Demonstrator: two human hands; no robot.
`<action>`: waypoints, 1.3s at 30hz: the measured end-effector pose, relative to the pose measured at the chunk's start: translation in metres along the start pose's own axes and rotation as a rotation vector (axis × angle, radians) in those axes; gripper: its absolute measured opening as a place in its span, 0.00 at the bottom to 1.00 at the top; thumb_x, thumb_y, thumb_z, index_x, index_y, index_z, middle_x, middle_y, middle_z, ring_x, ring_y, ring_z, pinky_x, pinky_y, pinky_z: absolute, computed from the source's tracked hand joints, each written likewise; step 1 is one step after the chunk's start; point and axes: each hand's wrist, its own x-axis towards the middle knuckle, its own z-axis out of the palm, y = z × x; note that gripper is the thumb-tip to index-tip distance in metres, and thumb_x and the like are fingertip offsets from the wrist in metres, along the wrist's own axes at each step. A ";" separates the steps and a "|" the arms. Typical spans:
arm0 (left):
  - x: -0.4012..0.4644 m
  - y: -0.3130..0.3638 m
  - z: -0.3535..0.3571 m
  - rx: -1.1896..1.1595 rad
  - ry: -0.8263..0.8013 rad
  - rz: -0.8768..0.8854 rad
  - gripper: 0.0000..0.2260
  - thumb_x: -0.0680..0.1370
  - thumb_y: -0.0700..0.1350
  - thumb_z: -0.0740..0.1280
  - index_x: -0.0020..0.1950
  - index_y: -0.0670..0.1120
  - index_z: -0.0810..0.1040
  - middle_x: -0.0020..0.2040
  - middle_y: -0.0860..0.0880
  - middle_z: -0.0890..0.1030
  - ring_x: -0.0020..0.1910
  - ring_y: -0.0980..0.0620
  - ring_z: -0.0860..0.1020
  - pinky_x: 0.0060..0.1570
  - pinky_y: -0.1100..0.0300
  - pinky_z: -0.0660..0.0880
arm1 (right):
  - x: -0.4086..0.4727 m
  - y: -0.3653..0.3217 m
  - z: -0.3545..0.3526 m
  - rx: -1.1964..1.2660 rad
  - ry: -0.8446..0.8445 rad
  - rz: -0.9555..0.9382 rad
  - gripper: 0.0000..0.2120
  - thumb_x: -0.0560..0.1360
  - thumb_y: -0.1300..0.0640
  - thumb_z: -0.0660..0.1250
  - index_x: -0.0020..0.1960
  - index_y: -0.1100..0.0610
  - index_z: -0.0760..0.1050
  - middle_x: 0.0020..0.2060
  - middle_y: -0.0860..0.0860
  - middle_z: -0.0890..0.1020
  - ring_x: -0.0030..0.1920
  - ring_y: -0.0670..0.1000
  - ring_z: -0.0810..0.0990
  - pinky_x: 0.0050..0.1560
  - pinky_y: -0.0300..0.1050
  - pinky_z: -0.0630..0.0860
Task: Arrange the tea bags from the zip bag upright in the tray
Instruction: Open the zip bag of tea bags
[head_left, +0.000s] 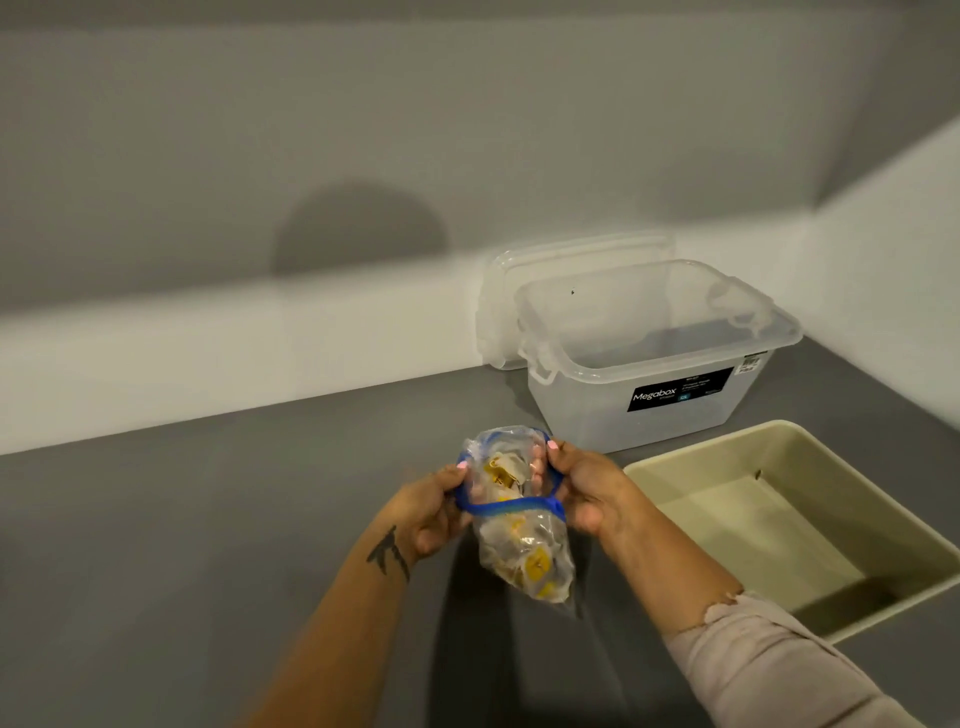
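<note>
A clear zip bag (524, 551) with a blue zip strip hangs above the grey counter, its mouth pulled open. Inside it lie several tea bags (535, 564) with yellow tags. My left hand (431, 512) grips the left side of the bag's mouth. My right hand (584, 488) grips the right side, fingers curled over the rim. To the right on the counter sits a beige rectangular tray (691, 467) with nothing in it.
Behind the tray stands a clear plastic storage box (587, 415) with a black Megabox label, open. Its clear lid (498, 291) leans against the wall behind it. The grey counter (208, 519) meets white walls at the back and right.
</note>
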 end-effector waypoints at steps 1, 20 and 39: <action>0.000 0.003 0.001 0.135 0.058 0.069 0.06 0.78 0.41 0.61 0.53 0.42 0.75 0.46 0.45 0.80 0.44 0.49 0.79 0.40 0.56 0.79 | 0.000 -0.001 0.001 -0.061 -0.007 -0.007 0.12 0.82 0.63 0.53 0.45 0.61 0.73 0.26 0.52 0.78 0.24 0.47 0.73 0.24 0.37 0.74; -0.010 0.026 0.004 1.156 0.230 0.315 0.08 0.78 0.42 0.57 0.47 0.41 0.74 0.43 0.41 0.78 0.33 0.49 0.77 0.29 0.60 0.74 | -0.017 -0.039 0.025 -0.995 0.140 -0.478 0.11 0.79 0.50 0.63 0.52 0.58 0.76 0.45 0.50 0.78 0.44 0.47 0.75 0.39 0.36 0.68; -0.020 0.034 0.045 1.555 -0.001 0.456 0.15 0.78 0.53 0.62 0.60 0.47 0.77 0.56 0.47 0.79 0.48 0.53 0.74 0.48 0.61 0.68 | -0.014 0.007 -0.001 -1.052 0.331 -0.571 0.22 0.72 0.70 0.66 0.61 0.57 0.64 0.42 0.48 0.75 0.44 0.49 0.76 0.44 0.37 0.73</action>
